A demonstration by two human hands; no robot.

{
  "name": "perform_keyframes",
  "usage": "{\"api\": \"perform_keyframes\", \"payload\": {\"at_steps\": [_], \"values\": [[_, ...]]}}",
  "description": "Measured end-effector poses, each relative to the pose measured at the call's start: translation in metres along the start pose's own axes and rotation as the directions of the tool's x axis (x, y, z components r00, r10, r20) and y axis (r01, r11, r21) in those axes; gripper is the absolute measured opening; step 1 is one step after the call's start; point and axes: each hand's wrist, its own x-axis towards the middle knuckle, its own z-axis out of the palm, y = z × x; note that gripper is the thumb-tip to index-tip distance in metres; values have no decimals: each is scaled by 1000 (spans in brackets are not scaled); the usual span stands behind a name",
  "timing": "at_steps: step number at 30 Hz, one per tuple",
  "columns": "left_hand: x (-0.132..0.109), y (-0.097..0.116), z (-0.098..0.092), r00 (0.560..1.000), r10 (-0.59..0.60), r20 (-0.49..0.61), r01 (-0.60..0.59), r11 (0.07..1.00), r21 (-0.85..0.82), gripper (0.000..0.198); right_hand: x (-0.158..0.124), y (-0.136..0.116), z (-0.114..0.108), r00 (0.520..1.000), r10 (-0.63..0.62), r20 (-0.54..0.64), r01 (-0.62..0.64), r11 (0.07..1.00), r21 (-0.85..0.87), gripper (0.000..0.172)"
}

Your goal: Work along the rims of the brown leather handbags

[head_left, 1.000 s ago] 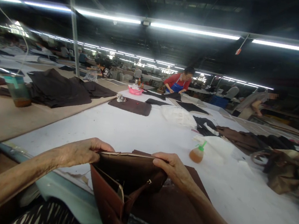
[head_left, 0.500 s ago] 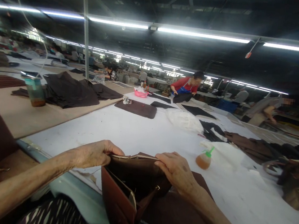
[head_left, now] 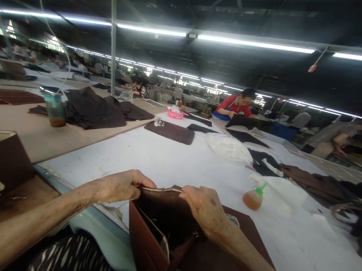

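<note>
A brown leather bag [head_left: 146,236] stands at the table's edge in front of me, its mouth spread and its dark lining showing. My left hand [head_left: 130,185] pinches the far rim at its left corner, thumb and fingers closed over the edge. Farther right along that same rim, my right hand [head_left: 203,208] grips the edge, its fingertips partly hidden. A small metal fitting shows inside the bag below the right hand. Beneath the right forearm lies a flat brown panel [head_left: 218,259], part of it covered by the arm.
An orange-filled squeeze bottle [head_left: 253,198] with a green nozzle stands on the white table [head_left: 125,155]. Another brown bag [head_left: 3,157] sits at left. Behind are a tumbler [head_left: 55,110], dark cloth [head_left: 95,109], a brown panel [head_left: 171,132] and a person in red [head_left: 234,104].
My right hand has slid a little left along the rim, closer to my left hand. The whole scene has shifted slightly right in view. A person in red lifts a dark piece.
</note>
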Motion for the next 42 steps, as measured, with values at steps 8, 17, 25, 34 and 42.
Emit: {"api": "perform_keyframes", "payload": {"at_steps": [8, 17, 25, 34, 42], "values": [[-2, -2, 1, 999, 32, 11, -32, 999, -19, 44, 2, -2, 5, 998, -16, -54, 7, 987, -158, 24], [-4, -6, 7, 996, 26, -90, -25, 1000, 5, 39, 12, -23, -3, 995, -98, -14, 96, 991, -92, 21], [-9, -2, 17, 978, 37, -204, -19, 996, 91, 35, 22, -22, 5, 996, -64, -64, 62, 997, -45, 12], [-9, -3, 17, 980, 32, -198, -19, 998, 67, 35, 24, -15, 9, 991, -68, -116, 74, 996, 55, 25], [-10, -6, 18, 981, 46, -187, -45, 999, 8, 35, 27, -18, 5, 995, -58, -80, 59, 998, 1, 33]]}}
